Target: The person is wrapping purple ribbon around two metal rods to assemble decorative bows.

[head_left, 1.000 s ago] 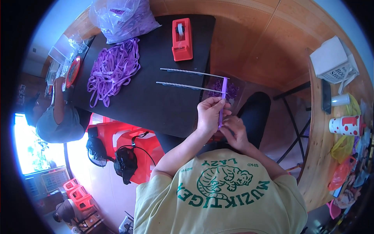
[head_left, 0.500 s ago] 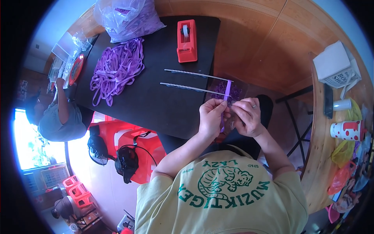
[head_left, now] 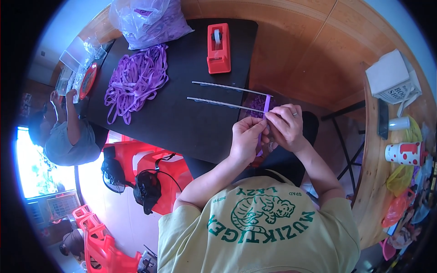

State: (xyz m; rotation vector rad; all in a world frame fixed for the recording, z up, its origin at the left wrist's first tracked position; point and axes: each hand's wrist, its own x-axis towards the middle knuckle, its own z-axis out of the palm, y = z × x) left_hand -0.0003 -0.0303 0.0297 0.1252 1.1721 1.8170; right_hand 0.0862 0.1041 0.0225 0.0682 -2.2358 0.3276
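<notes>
A purple ribbon [head_left: 267, 103] stretches across the ends of two thin metal rods [head_left: 227, 103] that jut past the table's right edge. My left hand [head_left: 247, 135] is closed, pinching the ribbon just below the nearer rod, and a tail of it hangs under my fingers. My right hand [head_left: 287, 125] is closed too, its fingertips pressed on the ribbon beside that rod's end. What lies between the fingertips is partly hidden.
Left on the black table [head_left: 200, 132] lies a heap of purple ribbon [head_left: 136, 82], with a plastic bag [head_left: 152, 25] behind it. A red tape dispenser [head_left: 219, 50] stands near the far right edge. Red stools [head_left: 170, 182] stand nearby. Another person [head_left: 73, 136] sits at left.
My right hand has moved up and left, its fingertips now at the ribbon by the nearer rod. My left hand has hardly moved. At left, the other person's hands have shifted.
</notes>
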